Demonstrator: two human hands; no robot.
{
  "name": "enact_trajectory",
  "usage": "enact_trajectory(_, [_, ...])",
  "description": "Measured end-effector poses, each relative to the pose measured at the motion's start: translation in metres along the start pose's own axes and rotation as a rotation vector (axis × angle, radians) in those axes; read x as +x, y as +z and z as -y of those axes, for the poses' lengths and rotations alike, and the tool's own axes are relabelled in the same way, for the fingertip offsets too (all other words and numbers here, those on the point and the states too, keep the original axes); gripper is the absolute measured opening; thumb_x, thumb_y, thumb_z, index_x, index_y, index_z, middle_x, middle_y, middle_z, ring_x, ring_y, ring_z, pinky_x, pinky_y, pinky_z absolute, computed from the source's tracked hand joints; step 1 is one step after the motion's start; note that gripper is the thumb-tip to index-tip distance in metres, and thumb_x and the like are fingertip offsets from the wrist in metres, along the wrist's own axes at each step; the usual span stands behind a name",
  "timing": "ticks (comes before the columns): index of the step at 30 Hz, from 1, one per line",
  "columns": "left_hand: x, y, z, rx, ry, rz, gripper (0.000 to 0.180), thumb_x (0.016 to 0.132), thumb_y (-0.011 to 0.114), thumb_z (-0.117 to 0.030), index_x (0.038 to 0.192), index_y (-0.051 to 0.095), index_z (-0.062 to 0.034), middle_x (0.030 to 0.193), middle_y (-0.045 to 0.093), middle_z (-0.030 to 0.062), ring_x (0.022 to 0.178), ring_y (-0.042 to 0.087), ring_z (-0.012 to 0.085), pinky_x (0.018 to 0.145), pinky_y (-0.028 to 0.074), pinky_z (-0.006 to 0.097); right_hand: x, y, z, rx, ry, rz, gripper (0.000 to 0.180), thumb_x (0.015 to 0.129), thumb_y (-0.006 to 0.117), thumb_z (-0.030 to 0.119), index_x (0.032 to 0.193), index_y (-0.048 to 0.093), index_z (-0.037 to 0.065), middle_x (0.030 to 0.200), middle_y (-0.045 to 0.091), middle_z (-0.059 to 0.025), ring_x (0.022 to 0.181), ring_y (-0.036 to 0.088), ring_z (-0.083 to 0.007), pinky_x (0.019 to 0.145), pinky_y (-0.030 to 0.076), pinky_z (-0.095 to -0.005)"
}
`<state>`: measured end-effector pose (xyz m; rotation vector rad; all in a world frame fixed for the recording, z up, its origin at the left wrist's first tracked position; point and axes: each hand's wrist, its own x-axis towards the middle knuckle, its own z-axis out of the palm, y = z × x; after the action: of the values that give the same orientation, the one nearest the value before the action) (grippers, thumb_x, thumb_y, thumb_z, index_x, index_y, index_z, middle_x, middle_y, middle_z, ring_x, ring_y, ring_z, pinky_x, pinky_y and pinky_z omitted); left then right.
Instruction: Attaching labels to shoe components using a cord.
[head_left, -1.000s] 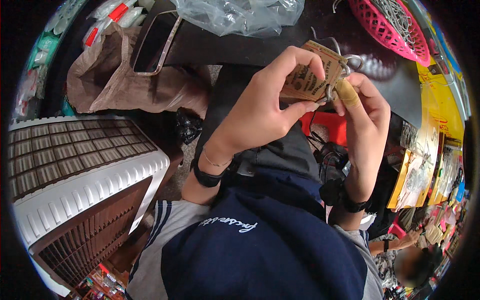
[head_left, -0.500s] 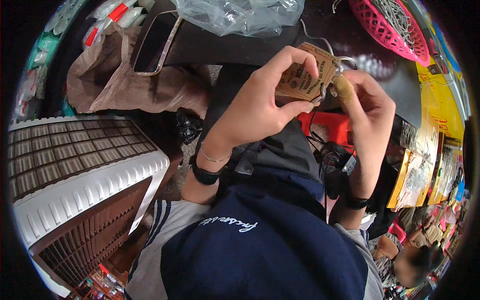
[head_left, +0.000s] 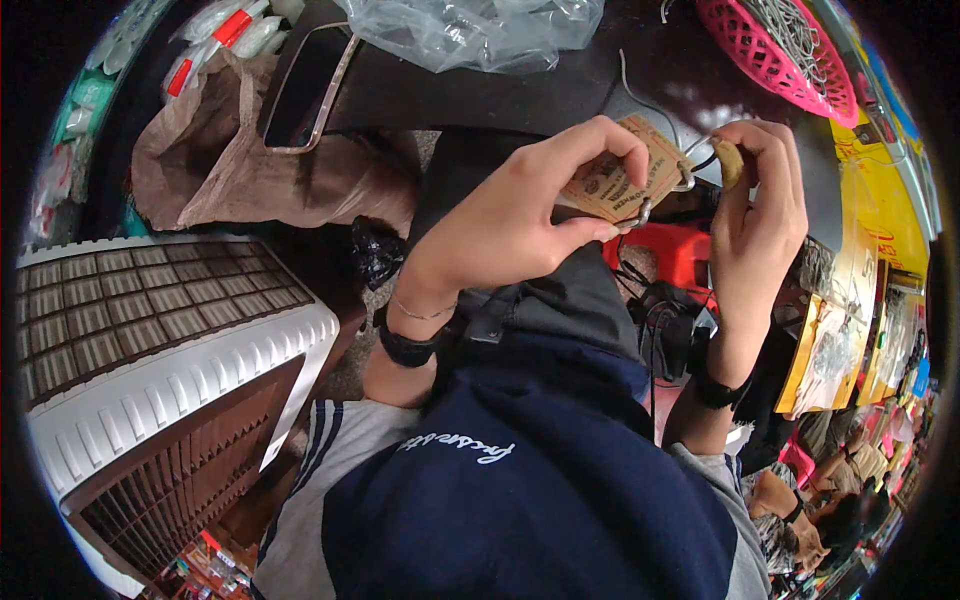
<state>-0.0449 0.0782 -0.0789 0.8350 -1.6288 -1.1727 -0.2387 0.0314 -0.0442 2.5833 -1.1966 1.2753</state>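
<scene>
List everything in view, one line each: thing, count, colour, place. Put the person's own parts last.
cardboard tag: one, tan, pinched in the left hand
metal hook: one, silver, at the tag's right edge
small piece: one, yellowish, at the right hand's fingertips; too small to identify
plastic basket: one, pink, top right
clear plastic bag: one, transparent, top centre
paper bag: one, brown, upper left
slatted crate: one, white and brown, left
stool: one, red, below the hands
packaged goods: several, yellow, right edge
wristbands: two, black, one per wrist
left hand: holds the tag
right hand: holds the small piece
</scene>
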Motion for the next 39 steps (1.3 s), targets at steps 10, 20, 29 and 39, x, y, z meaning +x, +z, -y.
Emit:
enact_trajectory(10, [-0.005, -0.007, -0.007, 0.056, -0.071, -0.006, 0.038, 0.070, 0.069, 0.010, 0.099, 0.049, -0.0041, 0.095, 0.051, 0.0010, 0.093, 0.055, 0.0098, 0.086, 0.046, 0.025, -0.009, -0.012, -0.002, 0.758, 0.458, 0.356, 0.014, 0.089, 0.057, 0.005, 0.101, 0.059, -0.003, 0.088, 0.061, -0.0041, 0.082, 0.054, -0.0093, 0.077, 0.043, -0.0235])
enact_trajectory(20, [-0.006, -0.006, -0.013, 0.145, 0.059, 0.040, 0.048, 0.068, 0.069, 0.012, 0.108, 0.048, -0.0044, 0.105, 0.054, 0.0045, 0.100, 0.057, 0.0149, 0.089, 0.045, 0.029, -0.011, -0.009, 0.002, 0.794, 0.447, 0.321, 0.015, 0.090, 0.059, 0.005, 0.099, 0.062, -0.006, 0.086, 0.062, -0.0024, 0.079, 0.055, -0.0072, 0.074, 0.044, -0.0210])
enact_trajectory(29, [-0.006, 0.004, -0.007, 0.056, 0.043, 0.161, 0.069, 0.070, 0.065, 0.015, 0.128, 0.034, -0.0050, 0.125, 0.046, 0.0084, 0.119, 0.051, 0.0211, 0.099, 0.042, 0.032, -0.018, 0.004, -0.018, 1.017, 0.620, 0.189, 0.015, 0.087, 0.064, 0.009, 0.094, 0.065, -0.005, 0.096, 0.063, -0.0046, 0.090, 0.056, -0.0091, 0.082, 0.042, -0.0219])
enact_trajectory(39, [-0.008, -0.005, 0.002, -0.470, -0.061, 0.086, 0.084, 0.068, 0.069, 0.015, 0.135, 0.026, -0.0082, 0.122, 0.048, 0.0104, 0.108, 0.056, 0.0191, 0.089, 0.052, 0.034, -0.006, -0.012, -0.001, 0.996, 0.523, 0.336, 0.026, 0.091, 0.059, 0.013, 0.109, 0.060, -0.005, 0.093, 0.064, -0.0060, 0.085, 0.058, -0.0097, 0.078, 0.045, -0.0227])
